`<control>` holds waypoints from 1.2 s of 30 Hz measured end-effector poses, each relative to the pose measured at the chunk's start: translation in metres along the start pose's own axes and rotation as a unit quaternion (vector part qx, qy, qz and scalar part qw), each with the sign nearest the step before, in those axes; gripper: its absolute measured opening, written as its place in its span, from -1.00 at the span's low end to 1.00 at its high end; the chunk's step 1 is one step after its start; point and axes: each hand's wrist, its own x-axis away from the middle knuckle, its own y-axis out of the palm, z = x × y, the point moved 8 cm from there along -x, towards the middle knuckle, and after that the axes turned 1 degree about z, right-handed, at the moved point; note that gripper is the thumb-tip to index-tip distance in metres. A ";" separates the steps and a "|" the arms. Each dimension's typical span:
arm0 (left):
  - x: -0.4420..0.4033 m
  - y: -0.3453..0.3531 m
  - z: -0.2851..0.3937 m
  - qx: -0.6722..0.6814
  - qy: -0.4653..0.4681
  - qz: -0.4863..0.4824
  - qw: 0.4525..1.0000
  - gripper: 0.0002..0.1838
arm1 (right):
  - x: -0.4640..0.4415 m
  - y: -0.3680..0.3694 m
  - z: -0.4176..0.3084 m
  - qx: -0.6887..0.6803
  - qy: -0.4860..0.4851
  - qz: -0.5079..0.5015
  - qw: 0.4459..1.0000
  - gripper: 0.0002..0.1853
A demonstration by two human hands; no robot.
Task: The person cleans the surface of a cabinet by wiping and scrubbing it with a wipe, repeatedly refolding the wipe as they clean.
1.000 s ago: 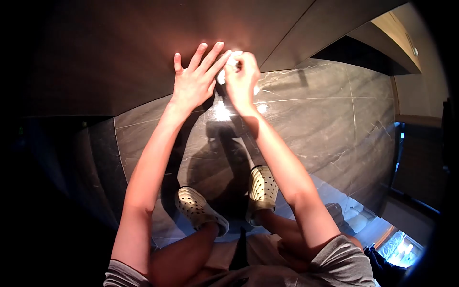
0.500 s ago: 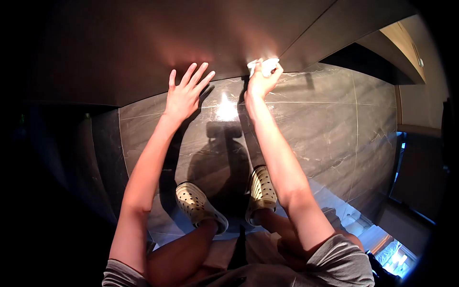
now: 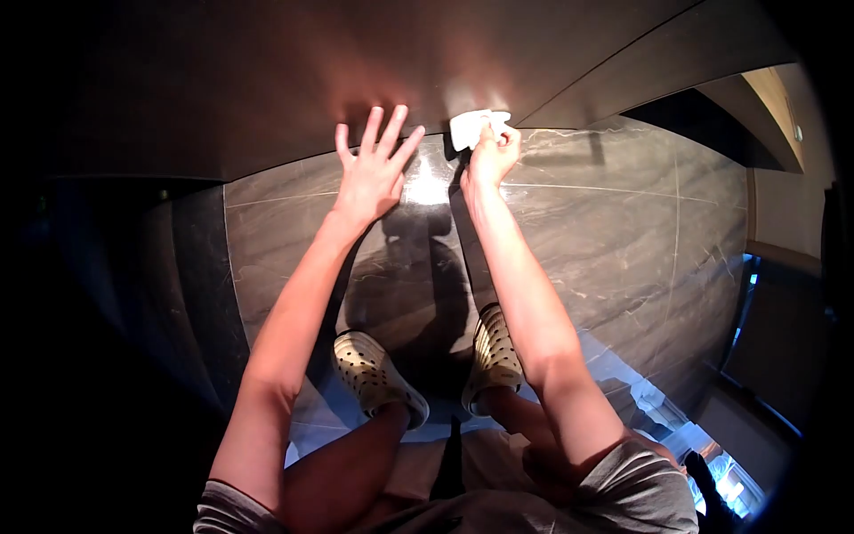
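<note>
A white cloth or tissue [image 3: 467, 130] is pinched in my right hand [image 3: 492, 160], at the lower edge of a dark brown panel [image 3: 267, 80]. My left hand [image 3: 372, 173] has its fingers spread and its fingertips on or close to the same panel, a short way left of the cloth. Nothing is held in it. Whether the fingertips press on the surface cannot be told.
Grey marble-like floor tiles [image 3: 605, 231] lie below the panel, with a bright light reflection between my hands. My feet in pale perforated clogs [image 3: 365, 365] [image 3: 495, 351] stand on the floor. A light wooden frame [image 3: 774, 98] is at the upper right.
My right hand has moved right from beside my left hand, and the white cloth shows more fully. My left hand first shifted down and back, then slightly up and right. The view has turned a little.
</note>
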 end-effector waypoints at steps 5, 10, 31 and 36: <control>-0.002 0.065 -0.010 0.491 -0.304 -0.031 0.816 -0.55 | 0.030 0.018 0.007 -0.086 0.083 -0.124 0.985 -0.79; 0.008 0.090 -0.006 0.790 -0.394 -0.049 0.466 -0.53 | 0.050 0.020 0.003 -0.072 0.122 -0.152 0.978 -0.78; 0.006 0.054 -0.001 0.715 -0.289 -0.083 0.631 -0.71 | 0.080 0.009 -0.010 0.032 0.027 -0.334 0.942 -0.63; 0.001 0.034 0.012 0.741 -0.255 -0.114 0.611 -0.66 | 0.075 0.003 -0.010 0.025 -0.006 -0.321 0.947 -0.60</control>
